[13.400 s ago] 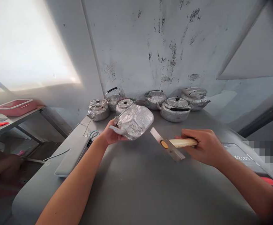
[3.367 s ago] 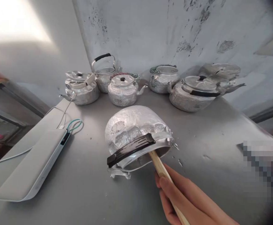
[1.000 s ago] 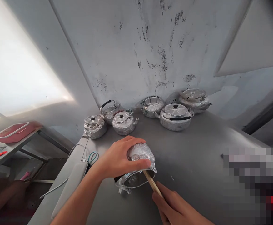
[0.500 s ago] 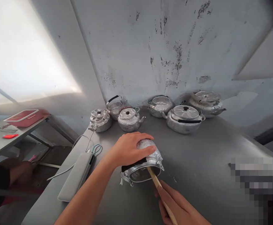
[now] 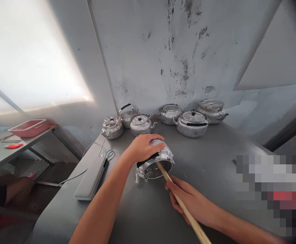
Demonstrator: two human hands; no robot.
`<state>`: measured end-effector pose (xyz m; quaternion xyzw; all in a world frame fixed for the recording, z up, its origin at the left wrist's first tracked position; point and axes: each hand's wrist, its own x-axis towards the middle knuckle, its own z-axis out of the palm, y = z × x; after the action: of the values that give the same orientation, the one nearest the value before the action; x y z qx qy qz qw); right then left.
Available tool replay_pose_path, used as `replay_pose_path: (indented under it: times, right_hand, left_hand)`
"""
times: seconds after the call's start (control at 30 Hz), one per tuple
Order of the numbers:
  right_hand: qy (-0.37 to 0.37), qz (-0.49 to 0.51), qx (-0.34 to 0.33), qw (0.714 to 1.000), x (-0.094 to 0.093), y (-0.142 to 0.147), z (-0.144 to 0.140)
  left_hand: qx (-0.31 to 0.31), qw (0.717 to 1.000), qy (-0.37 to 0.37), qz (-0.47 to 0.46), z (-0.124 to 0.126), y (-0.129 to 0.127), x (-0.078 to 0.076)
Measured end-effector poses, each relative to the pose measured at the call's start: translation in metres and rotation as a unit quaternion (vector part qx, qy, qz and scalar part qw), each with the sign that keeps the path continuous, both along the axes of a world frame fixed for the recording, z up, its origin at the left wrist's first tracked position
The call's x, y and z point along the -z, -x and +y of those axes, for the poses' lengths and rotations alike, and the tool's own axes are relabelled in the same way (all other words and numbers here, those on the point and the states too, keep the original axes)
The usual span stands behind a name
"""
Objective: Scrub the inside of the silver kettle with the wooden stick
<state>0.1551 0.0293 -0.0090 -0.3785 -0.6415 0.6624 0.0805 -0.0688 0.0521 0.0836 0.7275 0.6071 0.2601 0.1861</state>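
Two hands: left hand (image 5: 143, 148) clasps the tipped kettle (image 5: 155, 163) beneath it; right hand (image 5: 186, 200) grips the stick (image 5: 182, 207).

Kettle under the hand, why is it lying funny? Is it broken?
The kettle lies tipped on its side on the table, mouth toward the camera and no lid on it, unlike the upright kettles at the back. The left hand presses it down; the right hand holds a wooden stick reaching inside. Whether it is broken cannot be told.

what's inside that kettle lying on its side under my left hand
A wooden handle, gripped by the right hand, runs into the open mouth of the kettle. The left hand covers its top; the handle's far end is hidden inside.
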Motion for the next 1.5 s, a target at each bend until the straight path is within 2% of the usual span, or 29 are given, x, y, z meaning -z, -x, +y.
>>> replay_pose_path:
  times: [0.17, 0.57, 0.97, 1.3, 1.5]
  right_hand:
    - [-0.001, -0.008, -0.007, 1.000, 0.000, 0.000, 0.001]
    - [-0.009, -0.024, -0.018, 1.000, 0.000, -0.001, 0.002]
    - [-0.019, -0.014, -0.003, 1.000, -0.003, -0.002, -0.002]
    - [0.044, -0.018, 0.015, 0.999, -0.004, 0.001, 0.000]
    - [0.028, -0.029, 0.030, 0.999, -0.004, 0.002, 0.000]
  left_hand:
    - [-0.001, 1.000, 0.001, -0.008, -0.002, 0.007, 0.002]
    - [-0.014, 1.000, 0.020, -0.013, -0.001, -0.002, 0.001]
    - [0.039, 0.997, 0.064, -0.005, 0.035, 0.000, -0.010]
    - [0.033, 0.996, 0.076, 0.016, 0.036, -0.005, -0.008]
    - [0.043, 0.996, 0.075, 0.007, 0.039, 0.000, -0.007]
